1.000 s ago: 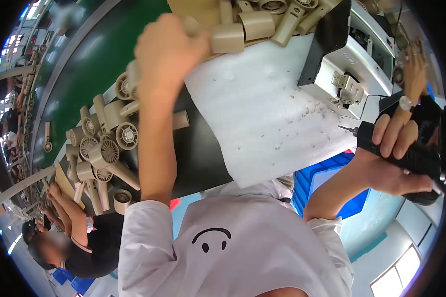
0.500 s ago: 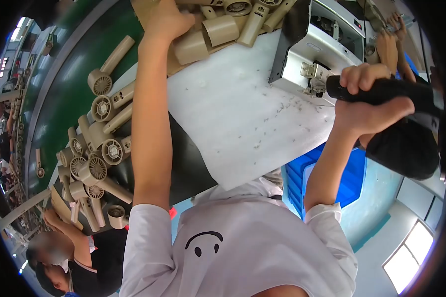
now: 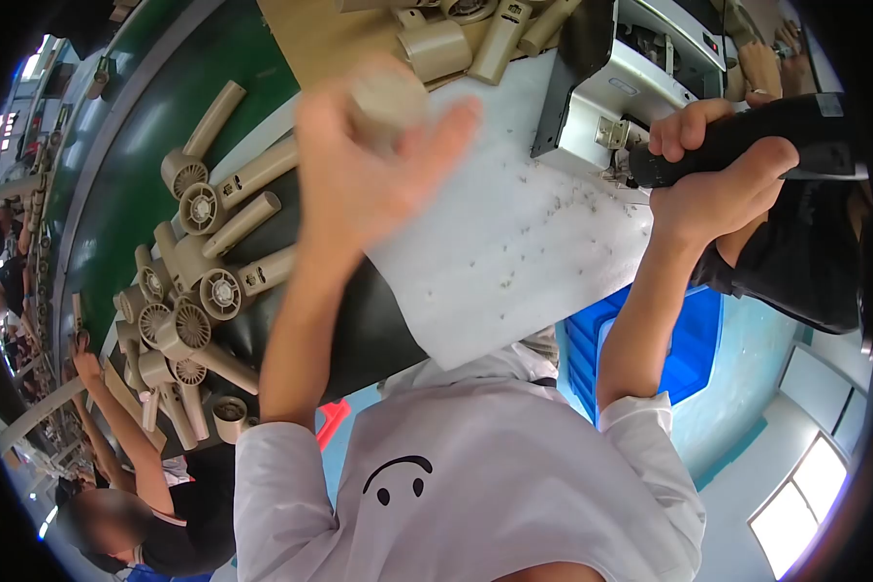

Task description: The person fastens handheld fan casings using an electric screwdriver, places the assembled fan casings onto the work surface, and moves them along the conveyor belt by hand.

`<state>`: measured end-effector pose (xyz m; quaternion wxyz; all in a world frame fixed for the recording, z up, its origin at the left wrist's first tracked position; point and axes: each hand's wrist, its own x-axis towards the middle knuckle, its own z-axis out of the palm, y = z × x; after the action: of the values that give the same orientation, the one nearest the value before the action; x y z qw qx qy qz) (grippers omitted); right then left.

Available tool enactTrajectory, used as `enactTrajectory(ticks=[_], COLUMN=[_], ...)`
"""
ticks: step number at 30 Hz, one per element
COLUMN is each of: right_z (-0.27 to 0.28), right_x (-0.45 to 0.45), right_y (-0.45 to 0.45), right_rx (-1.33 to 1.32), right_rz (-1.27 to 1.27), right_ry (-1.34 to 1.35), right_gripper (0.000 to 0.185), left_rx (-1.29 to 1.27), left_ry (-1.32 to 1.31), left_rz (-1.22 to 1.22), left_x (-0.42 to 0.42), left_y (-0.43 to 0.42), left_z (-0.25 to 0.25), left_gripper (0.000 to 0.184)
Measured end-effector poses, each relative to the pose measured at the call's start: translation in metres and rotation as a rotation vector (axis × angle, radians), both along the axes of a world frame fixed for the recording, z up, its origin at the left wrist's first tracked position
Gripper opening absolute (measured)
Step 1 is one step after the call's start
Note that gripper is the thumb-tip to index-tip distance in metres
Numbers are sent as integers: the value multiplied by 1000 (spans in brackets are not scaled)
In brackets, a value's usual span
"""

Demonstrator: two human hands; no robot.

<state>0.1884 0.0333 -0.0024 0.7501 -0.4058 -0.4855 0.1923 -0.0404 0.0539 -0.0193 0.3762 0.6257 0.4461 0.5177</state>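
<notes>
My left hand, blurred by motion, is curled round a beige fan housing above the left part of the white sheet. Only a rounded end of the housing shows past my fingers. On the right, my right hand is wrapped round a black electric screwdriver. The screwdriver's front end points left at the outlet of a silver screw feeder; whether its tip touches is hidden. Several small screws lie scattered on the sheet.
Several beige handheld fan bodies are piled at left, and more lie on cardboard at the back. A green conveyor belt runs along the left. A blue crate stands below at right. Other people work at both sides.
My left hand has come off the cardboard towards me, bringing a beige housing over the sheet. My right hand has tilted the screwdriver, its front end now lower beside the feeder outlet.
</notes>
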Motion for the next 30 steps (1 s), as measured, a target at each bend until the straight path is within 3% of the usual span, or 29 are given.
enactTrajectory(ticks=[3, 5, 8, 10, 15, 16, 18, 20, 22, 23, 30], right_z=[-1, 12, 37, 47, 39, 37, 38, 46, 36, 33, 28], right_x=[14, 6, -12, -31, -36, -38, -34, -18, -33, -40, -36], right_y=[-18, -37, -54, -59, -66, -67, -67, -64, -62, -59, -54], right_rx=[-131, 40, 140, 239, 255, 258, 260, 57, 130, 203, 241], right_rz=[284, 432, 517, 591, 546, 538, 535, 754, 729, 702, 764], right_ry=[417, 438, 398, 491, 391, 370, 351, 134, 226, 319, 316], right_gripper=[64, 65, 54, 47, 48, 49, 50, 51, 53, 56, 60], left_rx=[201, 215, 261, 247, 275, 236, 196, 197, 201, 205, 159], left_ry=[103, 323, 259, 303, 340, 357, 374, 391, 355, 320, 329], left_rz=[20, -167, -162, -190, -203, -221, -235, -250, -255, -261, -274], left_x=[21, 30, 43, 41, 41, 40, 39, 38, 38, 38, 41], left_y=[-31, -42, -47, -49, -53, -55, -56, -56, -54, -54, -52], left_z=[-16, -13, -24, -21, -22, -22, -21, -21, -22, -22, -19], left_gripper=[27, 19, 32, 30, 26, 15, 14, 13, 14, 23, 22])
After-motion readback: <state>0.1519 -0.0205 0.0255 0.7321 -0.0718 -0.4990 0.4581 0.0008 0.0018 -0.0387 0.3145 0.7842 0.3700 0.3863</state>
